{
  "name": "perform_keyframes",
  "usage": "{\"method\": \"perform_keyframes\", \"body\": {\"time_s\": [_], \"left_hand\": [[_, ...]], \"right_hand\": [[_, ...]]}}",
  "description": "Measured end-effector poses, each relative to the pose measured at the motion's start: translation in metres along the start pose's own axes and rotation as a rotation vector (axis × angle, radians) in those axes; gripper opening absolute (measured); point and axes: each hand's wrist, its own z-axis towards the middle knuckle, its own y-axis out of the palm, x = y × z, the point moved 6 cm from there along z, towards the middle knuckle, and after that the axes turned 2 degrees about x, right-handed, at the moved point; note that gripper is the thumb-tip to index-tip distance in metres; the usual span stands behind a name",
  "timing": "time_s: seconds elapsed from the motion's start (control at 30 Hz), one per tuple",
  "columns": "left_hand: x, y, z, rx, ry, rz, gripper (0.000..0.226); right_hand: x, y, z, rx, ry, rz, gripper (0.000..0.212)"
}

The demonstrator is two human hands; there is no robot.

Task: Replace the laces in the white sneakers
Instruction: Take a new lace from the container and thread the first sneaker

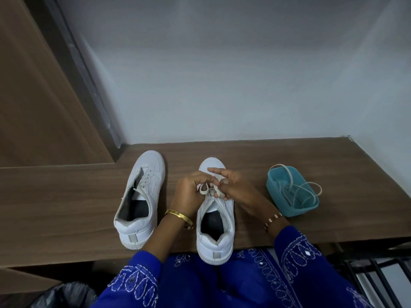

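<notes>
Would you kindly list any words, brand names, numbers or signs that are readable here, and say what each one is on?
None can be read.
Right sneaker: a faint mark on the dark insole, too blurred to read.
Left sneaker: embossed shapes on the side, no legible lettering.
Teal container holding laces: no label visible.
Blue sleeves: embroidered patterns only, not text.

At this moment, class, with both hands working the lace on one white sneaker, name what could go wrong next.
1. The right-hand white sneaker has its heel past the edge of the brown wooden bench; a tug by the left hand or right hand on the white lace might tip it off.
2. Loose laces hang over the rim of the teal plastic tub; a sleeve could snag them.
</notes>
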Motion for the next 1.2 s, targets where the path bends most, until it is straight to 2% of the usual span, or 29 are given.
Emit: {"method": "perform_keyframes", "body": {"time_s": [0.07, 0.2, 0.37, 0.47, 0.53, 0.6, 0.67, 0.73, 0.87, 0.97, 1.03, 1.13, 1.2], "left_hand": [[-0.001, 0.000, 0.001, 0.011, -0.008, -0.018, 0.026], [-0.003, -0.002, -0.002, 0.092, -0.065, -0.091, 0.028], [-0.002, -0.001, -0.002, 0.125, -0.132, -0.163, 0.026], [-0.007, -0.002, -0.007, 0.159, -0.208, -0.203, 0.023], [-0.011, -0.005, -0.013, 0.153, -0.199, -0.122, 0.023], [-0.017, -0.008, -0.020, 0.161, -0.190, -0.040, 0.023], [-0.023, -0.013, -0.028, 0.219, -0.247, -0.003, 0.017], [-0.031, -0.019, -0.038, 0.245, -0.331, 0.075, 0.012], [-0.040, -0.020, -0.050, 0.164, -0.431, 0.298, 0.015], [-0.040, -0.024, -0.044, 0.161, -0.521, 0.307, 0.022], [-0.039, -0.022, -0.039, 0.118, -0.533, 0.305, 0.021], [-0.032, -0.023, -0.035, 0.066, -0.505, 0.419, 0.018], [-0.027, -0.028, -0.033, 0.120, -0.485, 0.403, 0.025]], "right_hand": [[0.000, 0.001, 0.001, -0.031, 0.001, -0.008, 0.047], [0.000, -0.005, 0.006, 0.086, -0.049, -0.103, 0.019], [0.002, -0.010, 0.011, 0.250, -0.179, -0.281, 0.008], [-0.003, -0.016, 0.003, 0.342, -0.310, -0.462, 0.010], [-0.016, -0.021, -0.008, 0.442, -0.465, -0.641, 0.014], [-0.025, -0.023, -0.017, 0.512, -0.545, -0.755, 0.028], [-0.020, -0.029, -0.022, 0.551, -0.525, -0.828, 0.040], [-0.004, -0.045, -0.021, 0.586, -0.427, -0.835, 0.040], [0.027, -0.061, -0.028, 0.633, -0.208, -0.797, 0.032], [0.037, -0.052, -0.031, 0.605, -0.167, -0.820, 0.040], [0.043, -0.051, -0.031, 0.605, -0.105, -0.735, 0.041], [0.038, -0.047, -0.035, 0.656, -0.090, -0.696, 0.028], [0.024, -0.042, -0.042, 0.723, -0.125, -0.656, 0.013]]}}
